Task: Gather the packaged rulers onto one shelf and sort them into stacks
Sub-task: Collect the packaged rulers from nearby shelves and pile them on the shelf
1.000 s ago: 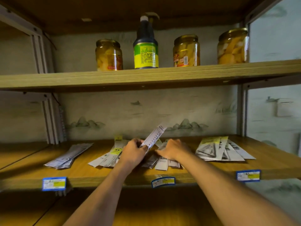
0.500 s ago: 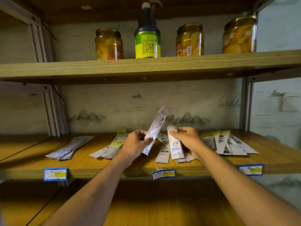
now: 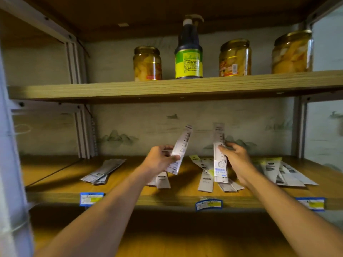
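My left hand (image 3: 159,160) pinches a packaged ruler (image 3: 181,148) that tilts up to the right above the wooden shelf (image 3: 61,184). My right hand (image 3: 236,160) holds a second packaged ruler (image 3: 219,154) nearly upright, its blue label at the bottom. Below the hands, loose ruler packs (image 3: 205,178) lie fanned on the shelf. A stack of ruler packs (image 3: 103,171) lies at the left, a small pile (image 3: 161,179) lies partly behind my left forearm, and another pile (image 3: 284,170) spreads out at the right.
The upper shelf (image 3: 167,88) carries three glass jars (image 3: 147,64) and a dark bottle with a green label (image 3: 189,51). Metal uprights (image 3: 81,115) stand at both sides. Blue price tags (image 3: 91,199) hang on the shelf's front edge. A lower shelf shows beneath my arms.
Both hands have lifted off the middle pile, each with a ruler pack. The right hand's pack has come up from the shelf to nearly upright, and the hands have drawn apart.
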